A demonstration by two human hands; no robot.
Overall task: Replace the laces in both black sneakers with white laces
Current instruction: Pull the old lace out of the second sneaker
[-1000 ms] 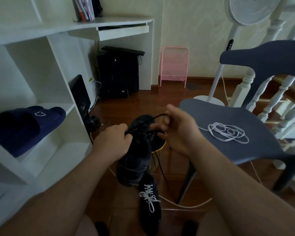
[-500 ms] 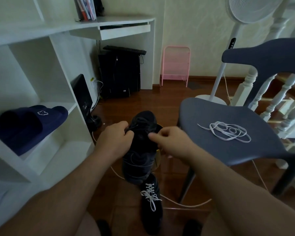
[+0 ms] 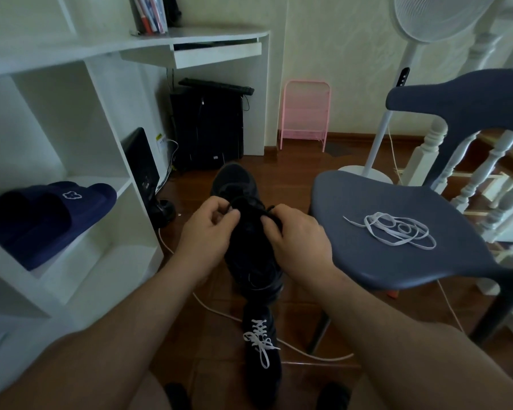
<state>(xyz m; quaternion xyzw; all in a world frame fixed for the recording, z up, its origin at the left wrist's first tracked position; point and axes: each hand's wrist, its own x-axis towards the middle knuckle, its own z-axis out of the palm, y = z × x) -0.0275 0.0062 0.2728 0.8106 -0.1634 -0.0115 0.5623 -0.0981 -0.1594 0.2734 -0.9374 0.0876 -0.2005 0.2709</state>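
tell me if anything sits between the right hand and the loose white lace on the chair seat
Nothing visible does. The right hand pinches the black lace on the held sneaker, just left of the chair seat. The white lace lies loose on the seat, with only bare seat between them.

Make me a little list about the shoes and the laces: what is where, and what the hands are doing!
held sneaker: black, black lace still in it
left hand: pinches the black lace
right hand: pinches the black lace
floor sneaker: black, white lace already in and tied
spare white lace: loose coil on the chair seat
chair: blue-grey, on the person's right
slippers: dark blue, on the white shelf
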